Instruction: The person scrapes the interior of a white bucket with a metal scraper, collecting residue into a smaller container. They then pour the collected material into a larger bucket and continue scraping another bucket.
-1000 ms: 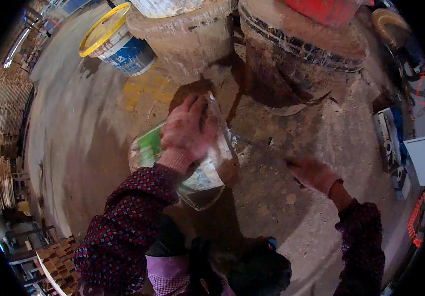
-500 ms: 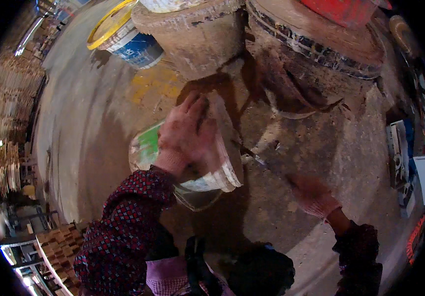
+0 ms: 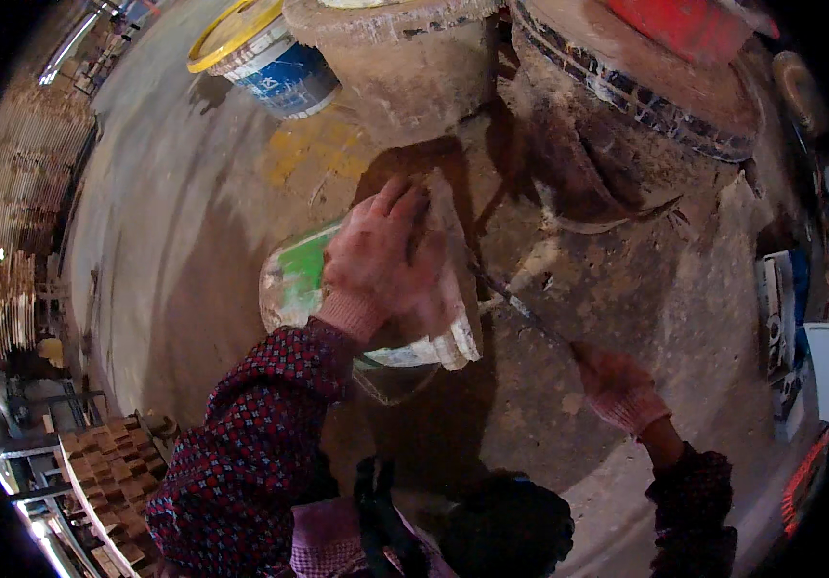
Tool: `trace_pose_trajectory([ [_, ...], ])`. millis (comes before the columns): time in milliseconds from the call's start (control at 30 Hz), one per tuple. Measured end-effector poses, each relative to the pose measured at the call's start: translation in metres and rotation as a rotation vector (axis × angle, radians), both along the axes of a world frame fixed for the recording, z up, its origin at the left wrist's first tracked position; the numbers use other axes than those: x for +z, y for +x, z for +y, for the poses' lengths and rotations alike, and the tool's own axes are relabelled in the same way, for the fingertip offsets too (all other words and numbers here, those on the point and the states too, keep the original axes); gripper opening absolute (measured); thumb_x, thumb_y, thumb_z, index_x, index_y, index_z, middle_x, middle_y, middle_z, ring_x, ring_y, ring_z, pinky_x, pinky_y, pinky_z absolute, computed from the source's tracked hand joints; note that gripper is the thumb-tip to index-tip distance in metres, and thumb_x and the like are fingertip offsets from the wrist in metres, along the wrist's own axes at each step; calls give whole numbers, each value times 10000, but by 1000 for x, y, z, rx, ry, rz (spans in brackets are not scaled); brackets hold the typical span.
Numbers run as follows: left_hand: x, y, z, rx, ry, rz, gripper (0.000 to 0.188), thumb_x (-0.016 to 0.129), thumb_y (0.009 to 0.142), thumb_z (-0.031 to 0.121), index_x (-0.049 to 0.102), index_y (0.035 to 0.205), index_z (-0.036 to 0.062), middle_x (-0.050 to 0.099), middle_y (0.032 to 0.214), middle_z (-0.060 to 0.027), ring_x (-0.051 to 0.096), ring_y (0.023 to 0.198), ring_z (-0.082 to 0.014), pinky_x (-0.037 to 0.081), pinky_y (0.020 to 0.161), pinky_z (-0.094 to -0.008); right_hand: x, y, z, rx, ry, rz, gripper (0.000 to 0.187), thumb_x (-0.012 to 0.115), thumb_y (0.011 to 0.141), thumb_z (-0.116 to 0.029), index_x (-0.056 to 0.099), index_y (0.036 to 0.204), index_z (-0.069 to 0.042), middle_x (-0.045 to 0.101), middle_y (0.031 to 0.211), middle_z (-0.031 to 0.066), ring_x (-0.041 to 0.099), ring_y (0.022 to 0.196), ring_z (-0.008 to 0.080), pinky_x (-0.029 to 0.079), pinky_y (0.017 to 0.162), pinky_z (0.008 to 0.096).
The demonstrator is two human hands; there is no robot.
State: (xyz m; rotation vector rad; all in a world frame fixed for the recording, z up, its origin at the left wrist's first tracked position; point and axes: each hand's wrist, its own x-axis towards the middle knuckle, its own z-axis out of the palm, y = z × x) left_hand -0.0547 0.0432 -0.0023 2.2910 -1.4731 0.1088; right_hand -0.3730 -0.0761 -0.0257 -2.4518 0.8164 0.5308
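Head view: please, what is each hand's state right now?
Left hand: on the bucket; whether it grips cannot be told.
Right hand: closed, holding a thin rod.

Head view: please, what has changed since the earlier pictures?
The right hand has moved lower in the picture, and the thin rod it holds shows more clearly. The green-and-white bucket seems slightly turned, with less white showing. Nothing was visibly taken or released. The left hand stays on the bucket.
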Motion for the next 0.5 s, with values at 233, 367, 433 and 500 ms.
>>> trace_pose_trajectory([
  [233,18,3,6,3,27,-13,523,574,824,316,528,1301,108,495,1372,-125,560,1125,-349,471,935,-441,20,19,7,-63,43,131,342,445,899,-179,510,1224,-96,658,927,231,649,874,418,526,742,523],
  [367,15,-3,1,-38,-12,35,513,580,821,309,542,1287,99,507,1356,-133,568,1116,-361,488,914,-439,32,31,3,-37,28,203,335,446,895,-189,524,1207,-96,655,990,218,646,912,411,518,777,537],
  [433,8,-6,4,-62,-90,3,506,592,814,300,554,1275,94,516,1344,-140,573,1109,-367,496,906,-435,33,31,-1,-29,8,206,327,433,901,-196,536,1193,-92,649,997,221,636,925,417,507,785,542],
  [500,8,-10,4,-56,-111,2,505,607,804,290,562,1261,82,522,1333,-154,575,1108,-370,499,908,-431,29,30,-3,-12,-33,186,325,408,915,-206,548,1183,-88,644,978,230,620,930,434,491,785,544],
])
